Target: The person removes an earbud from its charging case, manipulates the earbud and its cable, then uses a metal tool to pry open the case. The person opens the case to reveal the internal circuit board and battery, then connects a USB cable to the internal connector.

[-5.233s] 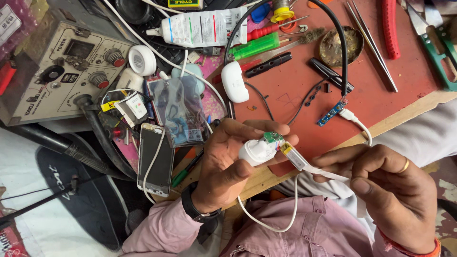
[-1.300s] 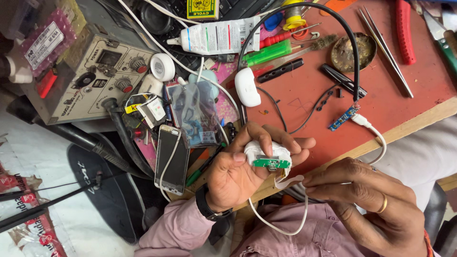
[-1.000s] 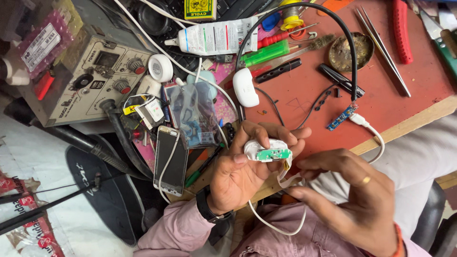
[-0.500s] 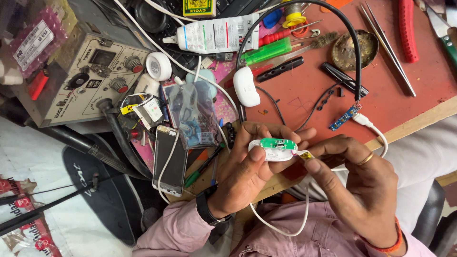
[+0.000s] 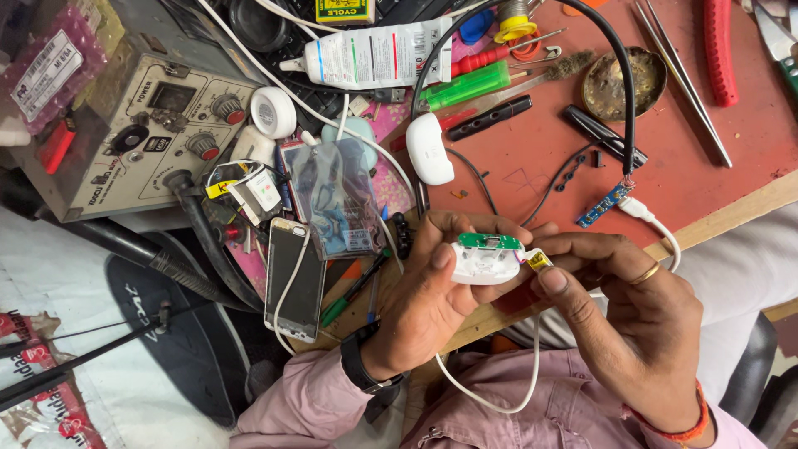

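My left hand [image 5: 424, 299] grips a small white plastic case [image 5: 482, 264] with a green circuit board [image 5: 489, 242] seated along its top edge. My right hand [image 5: 632, 316] meets it from the right, thumb and fingertips pinching a small yellow-wrapped part [image 5: 539, 260] at the case's right end. A ring is on one right finger. Both hands hover over the front wooden edge of the red worktop [image 5: 706, 166]. A white cable [image 5: 507, 399] loops below the hands over my lap.
A white case half [image 5: 429, 150] lies on the worktop, near a small blue circuit strip [image 5: 605, 205] plugged to a white cable. A phone [image 5: 293, 278], a power supply box [image 5: 125, 125], a glue bottle [image 5: 374, 54], screwdrivers, tweezers [image 5: 682, 79] and red pliers [image 5: 719, 50] crowd the bench.
My right hand has come up from my lap to the case's right end and pinched the yellow part. The case has turned so the green board faces up along its top.
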